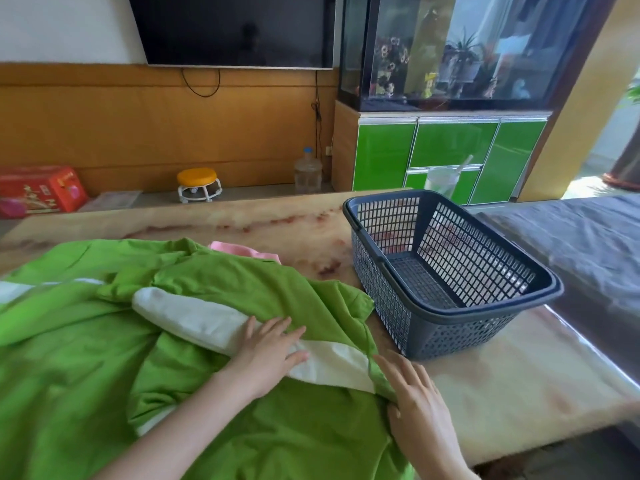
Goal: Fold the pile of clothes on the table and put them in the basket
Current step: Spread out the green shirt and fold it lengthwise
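A large green garment [214, 341] with a white sleeve [194, 317] lies spread and rumpled over the left half of the marble table [502, 382]. A pink garment [242, 251] peeks out from behind it. My left hand [266, 351] rests flat on the white sleeve with straight fingers. At the garment's right edge my right hand [415, 400] lies flat on the table, its thumb touching the green cloth. The dark blue mesh basket [519, 306] stands to the right with nothing inside.
A grey sofa or mattress [588, 244] borders the table on the right. Beyond the table are a wall TV [232, 29], an aquarium [450, 50] on a green cabinet [450, 150], a water jug [307, 171], a small yellow stool [198, 184] and red boxes [41, 192].
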{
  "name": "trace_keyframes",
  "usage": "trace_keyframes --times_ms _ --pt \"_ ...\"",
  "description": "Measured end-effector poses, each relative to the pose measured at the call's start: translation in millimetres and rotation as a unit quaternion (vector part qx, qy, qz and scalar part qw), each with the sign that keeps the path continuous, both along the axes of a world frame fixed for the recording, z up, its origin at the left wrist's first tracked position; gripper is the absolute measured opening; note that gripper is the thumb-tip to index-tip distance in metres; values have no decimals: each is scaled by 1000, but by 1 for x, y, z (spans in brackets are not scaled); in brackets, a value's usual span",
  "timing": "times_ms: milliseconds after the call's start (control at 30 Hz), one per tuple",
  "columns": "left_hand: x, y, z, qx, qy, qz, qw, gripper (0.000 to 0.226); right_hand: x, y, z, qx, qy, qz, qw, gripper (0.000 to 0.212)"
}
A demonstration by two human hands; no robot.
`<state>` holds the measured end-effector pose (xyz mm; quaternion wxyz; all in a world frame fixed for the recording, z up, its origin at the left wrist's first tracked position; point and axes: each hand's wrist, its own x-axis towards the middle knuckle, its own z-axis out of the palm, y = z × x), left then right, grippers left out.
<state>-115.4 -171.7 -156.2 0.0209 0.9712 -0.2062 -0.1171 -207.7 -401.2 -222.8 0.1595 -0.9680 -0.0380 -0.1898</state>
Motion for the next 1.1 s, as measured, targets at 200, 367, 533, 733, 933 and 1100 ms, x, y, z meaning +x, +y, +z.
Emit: trace_keyframes --times_ms 200,367,533,733,933,1100 --pt "33 -29 9 -94 -98 -8 991 45 3 3 -9 24 52 91 994 53" --pt "78 -77 5 -157 -115 -16 981 38 13 6 -4 81 20 58 995 34" --pt "118 -121 -8 -131 -19 1 991 45 28 20 9 141 79 -89 983 33" --pt "137 -131 -25 -172 2 53 984 34 36 32 -1 186 108 -139 967 35" --pt "151 -135 -30 -532 59 236 811 28 34 29 -3 178 -46 -128 975 19" --pt "153 -135 -39 -542 137 247 791 31 38 21 -13 128 23 -142 981 40"
